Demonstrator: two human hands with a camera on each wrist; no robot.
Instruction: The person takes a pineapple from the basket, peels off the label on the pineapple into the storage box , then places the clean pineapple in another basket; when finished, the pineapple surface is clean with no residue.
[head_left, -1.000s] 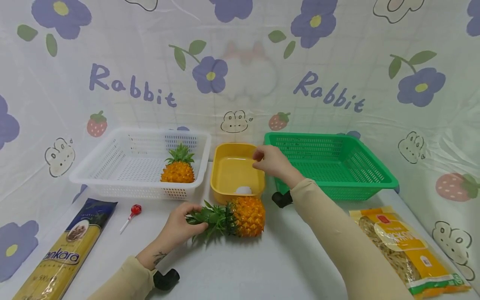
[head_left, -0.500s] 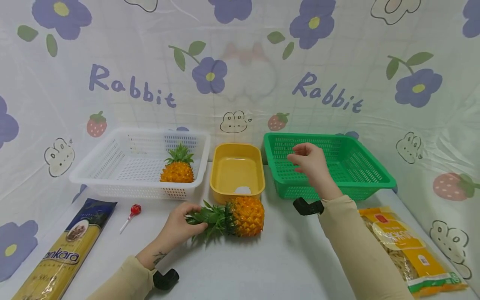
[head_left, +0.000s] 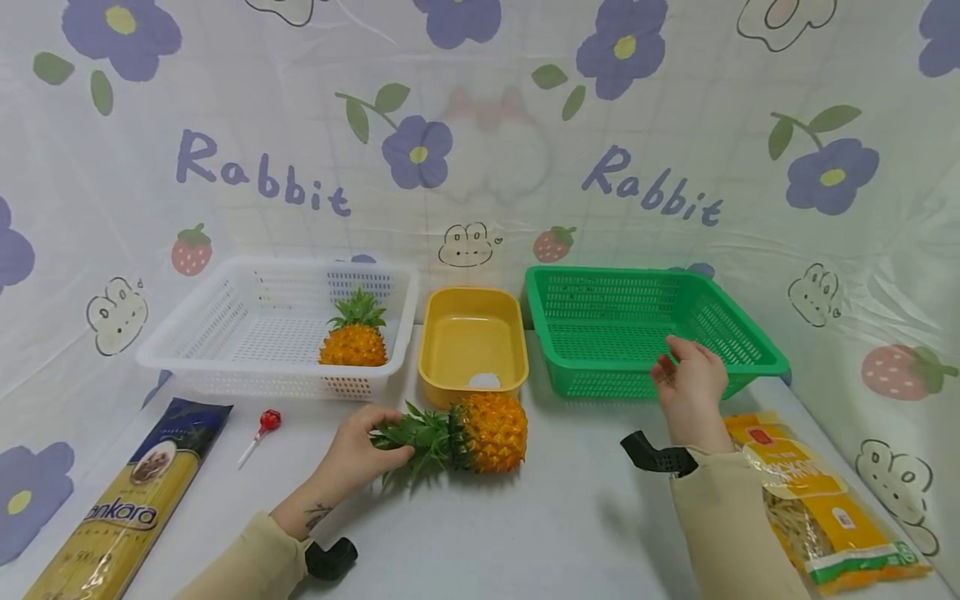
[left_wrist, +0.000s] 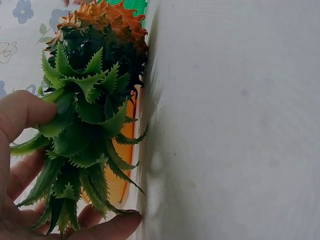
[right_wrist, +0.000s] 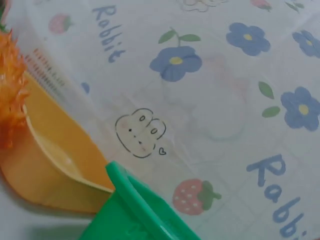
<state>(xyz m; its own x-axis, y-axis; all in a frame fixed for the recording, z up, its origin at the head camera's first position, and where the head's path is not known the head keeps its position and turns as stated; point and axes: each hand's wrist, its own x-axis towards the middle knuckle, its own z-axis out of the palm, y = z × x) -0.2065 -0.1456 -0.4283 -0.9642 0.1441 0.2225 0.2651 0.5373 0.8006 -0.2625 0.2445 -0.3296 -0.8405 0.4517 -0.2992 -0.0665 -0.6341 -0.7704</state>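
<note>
A pineapple with a green leafy crown [head_left: 491, 433] lies on its side in front of the yellow box, its crown toward the left. My left hand [head_left: 356, 454] holds the crown between thumb and fingers; the left wrist view shows the fingers around the spiky leaves [left_wrist: 75, 132]. Over the front right of the green basket [head_left: 600, 367] my right hand [head_left: 693, 387] hangs in the air, fingers loosely bent, nothing visible in it. In the right wrist view the pineapple's orange body [right_wrist: 10, 85] appears at the left edge, but the right hand does not.
Behind stand a white basket [head_left: 247, 379] with another pineapple [head_left: 354, 346] and the yellow box [head_left: 431, 385] holding a small white object [head_left: 484, 381]. A spaghetti pack [head_left: 142, 500] and a red lollipop [head_left: 268, 421] lie left; a yellow pasta bag [head_left: 825, 500] lies right.
My right hand has moved from above the yellow box rightward across the green basket, then lower and nearer to me. The left hand and the pineapple have stayed put.
</note>
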